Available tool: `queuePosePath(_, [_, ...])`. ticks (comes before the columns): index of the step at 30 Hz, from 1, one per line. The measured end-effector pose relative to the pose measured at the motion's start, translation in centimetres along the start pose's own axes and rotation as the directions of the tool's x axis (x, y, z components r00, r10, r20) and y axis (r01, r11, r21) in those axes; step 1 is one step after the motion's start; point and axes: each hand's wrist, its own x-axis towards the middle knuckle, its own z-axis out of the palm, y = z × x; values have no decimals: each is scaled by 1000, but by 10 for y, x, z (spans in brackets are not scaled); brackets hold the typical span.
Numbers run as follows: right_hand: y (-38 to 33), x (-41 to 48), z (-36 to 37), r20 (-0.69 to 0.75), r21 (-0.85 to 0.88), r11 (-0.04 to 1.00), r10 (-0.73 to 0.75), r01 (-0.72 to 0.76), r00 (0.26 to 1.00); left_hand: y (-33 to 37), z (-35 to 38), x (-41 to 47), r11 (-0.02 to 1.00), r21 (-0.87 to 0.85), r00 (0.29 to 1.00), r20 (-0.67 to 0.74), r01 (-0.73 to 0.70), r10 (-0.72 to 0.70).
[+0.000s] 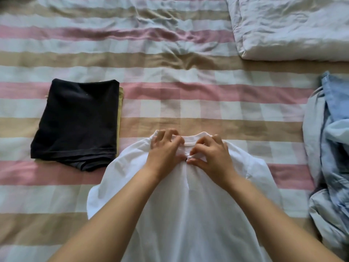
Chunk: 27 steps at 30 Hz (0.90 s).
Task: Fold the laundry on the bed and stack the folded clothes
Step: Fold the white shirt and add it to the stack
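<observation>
A white T-shirt (188, 205) is being laid flat on the striped bedsheet (170, 103), with its collar (190, 139) pointing away from the person and its body running toward the near edge of the view. Both hands are being rested on the T-shirt just below that collar. The left hand (165, 150) is being kept palm down on the fabric, its fingers (166, 134) curled over the left part of the collar and pressed onto the cloth. By the right hand (211, 155), a small fold of white fabric is being pinched between thumb and fingertips (192, 153) at the centre of the T-shirt, just beneath the collar; a small dark spot is being shown at that pinch, though what it is cannot be told.

To the left of the T-shirt, apart from it, a folded black garment (79, 121) is being kept on top of a folded yellowish garment (120, 110), of which only the edge is being shown. To the right of the T-shirt, a heap of unfolded light blue clothes (328, 148) is being left crumpled. Beyond the T-shirt, at the far right, a pale folded quilt (287, 27) is being rested on the bedsheet.
</observation>
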Motion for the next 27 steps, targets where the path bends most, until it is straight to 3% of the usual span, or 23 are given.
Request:
queuePosePath(2, [-6, 3, 11, 61, -88, 996, 8, -2, 998, 0, 3, -10, 999, 41, 999, -40, 36, -34])
queuePosePath(5, [-12, 3, 18, 82, -193, 978, 102, -85, 991, 2, 6, -24, 998, 60, 980, -194, -31, 42])
queuePosePath(8, [-6, -13, 2, -120, -163, 972, 149, -168, 981, 18, 3, -27, 998, -66, 965, -261, -13, -5])
queuePosePath(10, [11, -37, -17, -332, -49, 953, 268, -300, 905, 38, 0, -20, 987, -139, 962, -272, -74, 34])
queuePosePath(12, [36, -62, -34, -415, 58, 893, 428, -446, 803, 61, -2, -9, 956, -211, 953, -269, -201, 141])
queuePosePath(14, [61, -84, -48, -385, 113, 809, 571, -577, 725, 84, 1, 8, 919, -256, 942, -232, -300, 243])
queuePosePath(16, [79, -96, -54, -279, 141, 743, 664, -654, 694, 100, 10, 22, 934, -203, 952, -142, -295, 270])
queuePosePath(19, [91, -100, -58, -100, 156, 732, 680, -663, 727, 101, 29, 41, 986, 22, 986, -13, -164, 164])
queuePosePath(22, [85, -97, -69, -17, 173, 723, 682, -669, 732, 89, 21, 47, 993, 81, 996, -11, -90, 92])
queuePosePath(25, [69, -101, -76, -344, 71, 824, 549, -562, 762, 80, 5, 41, 983, -12, 979, -92, -183, 182])
queuePosePath(27, [52, -105, -70, -471, -50, 881, 395, -471, 788, 70, -5, 33, 975, -28, 968, -126, -220, 215])
